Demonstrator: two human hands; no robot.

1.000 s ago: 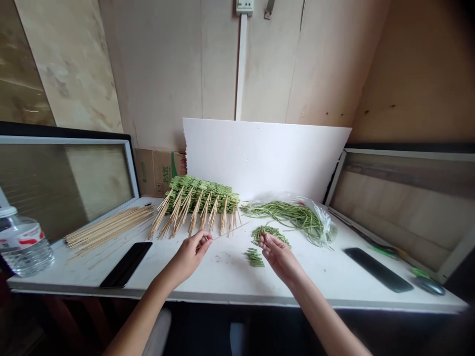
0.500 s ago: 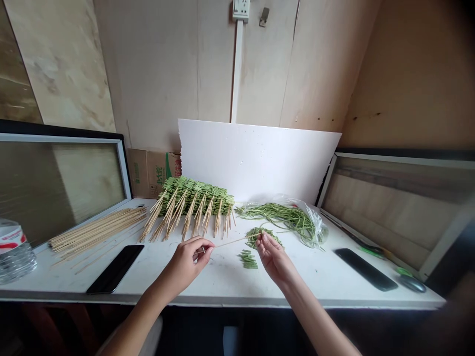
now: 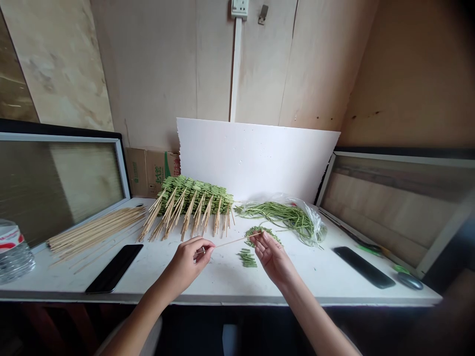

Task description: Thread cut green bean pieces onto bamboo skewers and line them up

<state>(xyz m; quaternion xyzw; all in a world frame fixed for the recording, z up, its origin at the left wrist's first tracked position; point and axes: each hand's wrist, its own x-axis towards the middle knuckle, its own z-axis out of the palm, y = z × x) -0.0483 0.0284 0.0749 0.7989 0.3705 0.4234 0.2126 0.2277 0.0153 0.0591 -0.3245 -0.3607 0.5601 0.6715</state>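
My left hand (image 3: pixel 196 258) pinches a thin bamboo skewer (image 3: pixel 232 242) near one end, holding it nearly level above the table. At the skewer's other end, thumb and fingertips of my right hand (image 3: pixel 271 254) are closed on the tip; whether a bit of bean is between them I cannot make out. Below the skewer, a short row of cut green bean pieces (image 3: pixel 247 258) lies on the table. A heap of cut beans (image 3: pixel 256 230) sits just behind my right hand, which partly hides it.
Skewered beans (image 3: pixel 196 190) are stacked at the back, sticks toward me. Loose skewers (image 3: pixel 100 227) and a black phone (image 3: pixel 115 268) lie left, near a water bottle (image 3: pixel 15 252). Long beans (image 3: pixel 282 215) in a plastic bag, a dark flat object (image 3: pixel 363 267) and a mouse (image 3: pixel 409 281) are right.
The view has shifted very slightly. Both hands keep almost the same place on the skewer; the fingers of my right hand look a little differently bent.
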